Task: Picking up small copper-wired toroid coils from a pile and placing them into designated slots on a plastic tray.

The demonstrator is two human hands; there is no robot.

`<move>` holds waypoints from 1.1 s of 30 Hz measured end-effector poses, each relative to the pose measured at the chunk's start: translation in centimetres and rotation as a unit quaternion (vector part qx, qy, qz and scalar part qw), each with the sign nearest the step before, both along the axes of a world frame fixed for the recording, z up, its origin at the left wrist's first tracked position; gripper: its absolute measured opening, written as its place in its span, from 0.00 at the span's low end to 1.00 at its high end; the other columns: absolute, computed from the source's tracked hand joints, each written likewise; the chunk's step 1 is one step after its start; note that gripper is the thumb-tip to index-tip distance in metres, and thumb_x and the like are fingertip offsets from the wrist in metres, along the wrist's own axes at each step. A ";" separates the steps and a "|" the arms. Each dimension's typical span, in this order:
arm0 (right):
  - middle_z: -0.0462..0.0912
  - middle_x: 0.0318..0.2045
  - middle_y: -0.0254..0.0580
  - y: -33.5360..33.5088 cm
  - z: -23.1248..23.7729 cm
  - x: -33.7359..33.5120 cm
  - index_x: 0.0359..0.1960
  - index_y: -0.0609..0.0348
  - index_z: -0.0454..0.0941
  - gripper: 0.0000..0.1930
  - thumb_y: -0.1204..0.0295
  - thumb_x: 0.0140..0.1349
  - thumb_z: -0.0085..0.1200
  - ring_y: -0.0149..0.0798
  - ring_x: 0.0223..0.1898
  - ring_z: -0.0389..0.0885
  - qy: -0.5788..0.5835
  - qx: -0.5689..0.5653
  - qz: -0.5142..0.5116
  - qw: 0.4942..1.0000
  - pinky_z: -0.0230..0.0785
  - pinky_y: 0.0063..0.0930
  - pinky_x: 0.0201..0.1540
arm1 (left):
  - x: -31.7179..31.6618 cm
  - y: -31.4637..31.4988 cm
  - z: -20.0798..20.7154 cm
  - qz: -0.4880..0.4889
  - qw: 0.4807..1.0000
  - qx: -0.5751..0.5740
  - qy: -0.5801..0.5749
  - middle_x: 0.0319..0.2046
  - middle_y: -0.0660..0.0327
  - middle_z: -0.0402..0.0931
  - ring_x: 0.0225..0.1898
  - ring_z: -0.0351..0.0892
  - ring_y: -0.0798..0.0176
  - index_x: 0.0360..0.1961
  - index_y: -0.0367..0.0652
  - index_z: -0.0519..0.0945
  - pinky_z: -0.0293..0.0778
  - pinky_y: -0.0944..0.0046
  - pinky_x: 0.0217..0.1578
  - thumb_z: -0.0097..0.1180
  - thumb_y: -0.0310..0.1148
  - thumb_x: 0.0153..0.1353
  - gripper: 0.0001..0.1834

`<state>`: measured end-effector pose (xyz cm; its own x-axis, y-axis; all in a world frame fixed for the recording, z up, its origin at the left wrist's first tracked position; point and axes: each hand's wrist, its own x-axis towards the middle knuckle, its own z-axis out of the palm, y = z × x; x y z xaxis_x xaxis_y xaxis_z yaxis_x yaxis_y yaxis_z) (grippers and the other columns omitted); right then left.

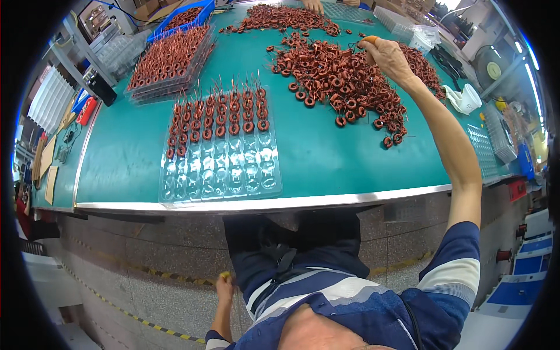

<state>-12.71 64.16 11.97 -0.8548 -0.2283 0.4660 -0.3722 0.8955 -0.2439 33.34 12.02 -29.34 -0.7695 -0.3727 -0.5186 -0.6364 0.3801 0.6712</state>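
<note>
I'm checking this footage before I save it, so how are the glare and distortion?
In the head view, glare whitens unfilled pockets of the clear tray; light tubes at upper right look blown out; the green table has its near edge bent by the fisheye.

Red rings (341,76): too many to count. One part-filled clear tray (233,167), table's (338,163) front edge. One blue bin (208,9), far left corner. Two white tubs (470,100), right edge.

Pretty bright in here tbh, tube lights (531,86) glowing off to the right, hard glare on the clear tray (220,175), table edge (326,200) bowed, corners all black.
</note>
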 end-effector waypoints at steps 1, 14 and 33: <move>0.80 0.19 0.34 -1.1 0.3 1.2 0.44 0.62 0.79 0.16 0.62 0.69 0.45 0.26 0.22 0.79 -0.041 -0.052 0.021 0.998 0.72 0.23 0.29 | -1.8 0.4 4.1 -0.058 0.996 -0.055 0.032 0.31 0.56 0.81 0.32 0.80 0.63 0.43 0.34 0.78 0.76 0.63 0.32 0.49 0.33 0.65 0.13; 0.76 0.14 0.34 -14.9 -2.2 17.5 0.37 0.66 0.78 0.15 0.64 0.67 0.48 0.29 0.16 0.76 -0.467 -0.409 0.203 0.757 0.67 0.20 0.23 | -21.9 18.6 27.7 -0.169 0.791 0.157 0.566 0.54 0.48 0.70 0.52 0.74 0.55 0.62 0.36 0.63 0.71 0.60 0.52 0.59 0.28 0.60 0.29; 0.84 0.27 0.43 -17.8 -7.5 19.7 0.39 0.65 0.82 0.15 0.63 0.63 0.57 0.31 0.30 0.82 -0.303 -0.296 0.212 0.881 0.74 0.23 0.33 | -19.7 18.0 26.9 -0.134 0.806 0.355 0.453 0.31 0.63 0.77 0.29 0.74 0.73 0.52 0.37 0.72 0.72 0.73 0.32 0.56 0.31 0.65 0.17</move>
